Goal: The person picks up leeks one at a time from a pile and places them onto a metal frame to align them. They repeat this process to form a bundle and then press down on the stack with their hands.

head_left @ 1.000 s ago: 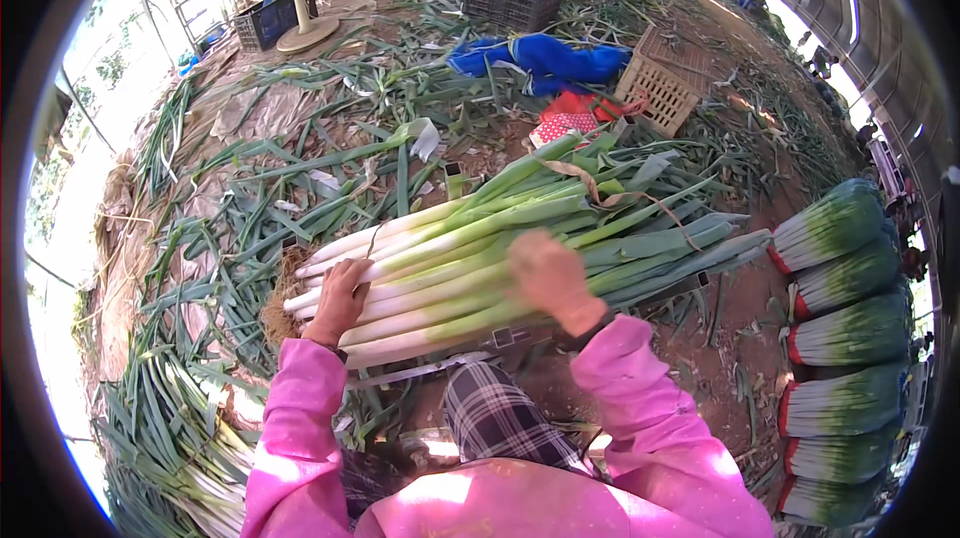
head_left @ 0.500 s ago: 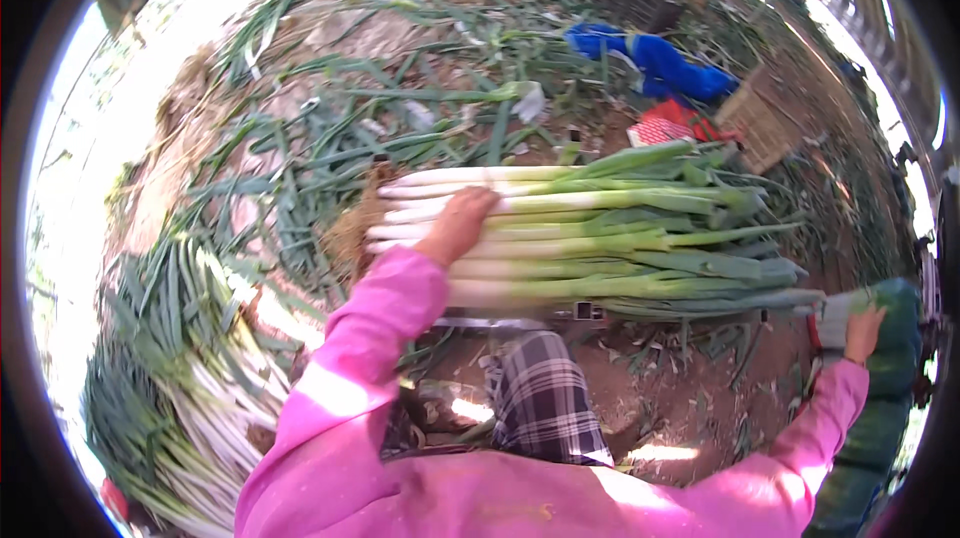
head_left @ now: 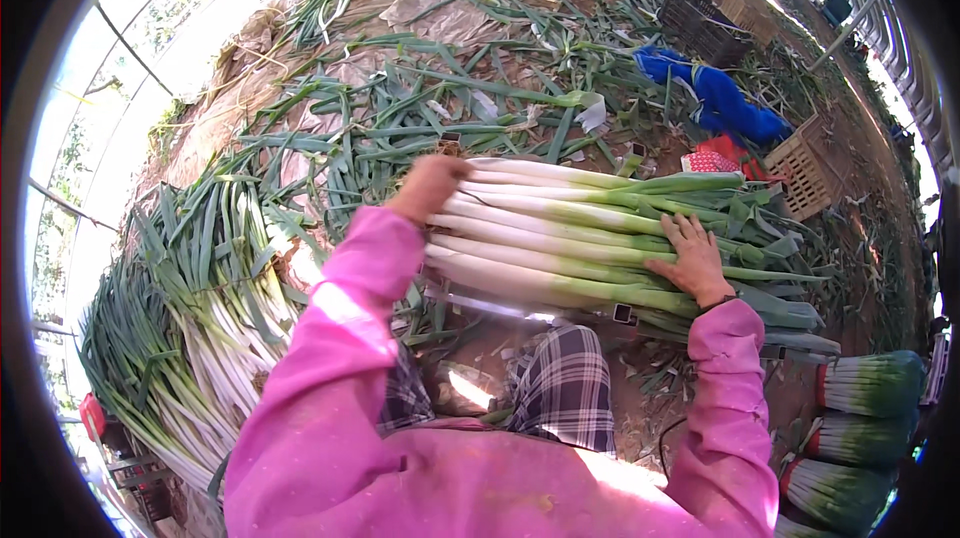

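Back from the bundles (head_left: pixel 872 384), the right hand (head_left: pixel 692 260) lies spread on the leeks (head_left: pixel 560 230), likely steadying them; the left hand (head_left: pixel 430 188) blurs at their white ends, grip unclear.

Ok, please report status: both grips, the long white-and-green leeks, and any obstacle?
Left grip blurred, at white end of leeks. Right grip open, laid on green part. Leeks side by side. Thin dark strand over white stems.

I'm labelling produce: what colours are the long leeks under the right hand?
Long leeks: white shading into green, best seen in the head view.
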The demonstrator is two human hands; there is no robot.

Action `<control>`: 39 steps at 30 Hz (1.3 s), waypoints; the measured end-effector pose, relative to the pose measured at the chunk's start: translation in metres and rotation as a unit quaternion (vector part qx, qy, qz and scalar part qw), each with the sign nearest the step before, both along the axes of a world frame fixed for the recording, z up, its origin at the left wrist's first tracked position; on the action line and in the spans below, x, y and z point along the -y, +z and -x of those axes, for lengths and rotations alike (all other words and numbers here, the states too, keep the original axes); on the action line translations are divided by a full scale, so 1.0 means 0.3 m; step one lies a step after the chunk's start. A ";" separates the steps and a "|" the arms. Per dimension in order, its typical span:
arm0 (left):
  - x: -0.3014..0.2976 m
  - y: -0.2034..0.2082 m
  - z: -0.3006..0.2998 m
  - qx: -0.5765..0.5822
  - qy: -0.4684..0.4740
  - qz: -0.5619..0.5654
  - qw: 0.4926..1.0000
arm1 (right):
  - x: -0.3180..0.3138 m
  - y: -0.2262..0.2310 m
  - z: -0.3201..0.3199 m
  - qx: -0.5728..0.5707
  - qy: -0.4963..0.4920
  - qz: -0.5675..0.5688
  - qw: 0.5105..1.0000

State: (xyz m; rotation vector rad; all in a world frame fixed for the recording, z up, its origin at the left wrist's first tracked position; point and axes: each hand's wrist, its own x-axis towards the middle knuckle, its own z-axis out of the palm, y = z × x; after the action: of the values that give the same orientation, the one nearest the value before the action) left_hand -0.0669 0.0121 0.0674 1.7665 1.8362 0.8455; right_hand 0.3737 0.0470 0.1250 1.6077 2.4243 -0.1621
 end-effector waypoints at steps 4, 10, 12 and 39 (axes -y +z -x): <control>0.298 0.128 0.287 0.178 0.185 -0.170 0.952 | -0.015 -0.007 0.006 0.021 -0.007 -0.008 1.000; 1.420 -0.370 0.586 -0.211 0.351 0.088 0.908 | -0.019 -0.119 0.150 0.002 0.072 -0.067 0.995; 1.430 -0.352 0.217 -0.182 0.282 0.279 0.900 | -0.070 -0.112 -0.069 -0.009 0.046 -0.070 0.996; 1.585 -0.543 1.031 0.022 0.741 0.054 0.669 | 0.001 -0.165 0.041 0.049 -0.099 -0.077 0.991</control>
State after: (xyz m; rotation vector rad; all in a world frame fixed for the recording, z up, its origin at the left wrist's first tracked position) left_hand -0.3761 -0.4635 -0.0955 -0.2670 2.9788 1.1219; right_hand 0.3615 0.0469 0.0756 1.8758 2.2493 0.0727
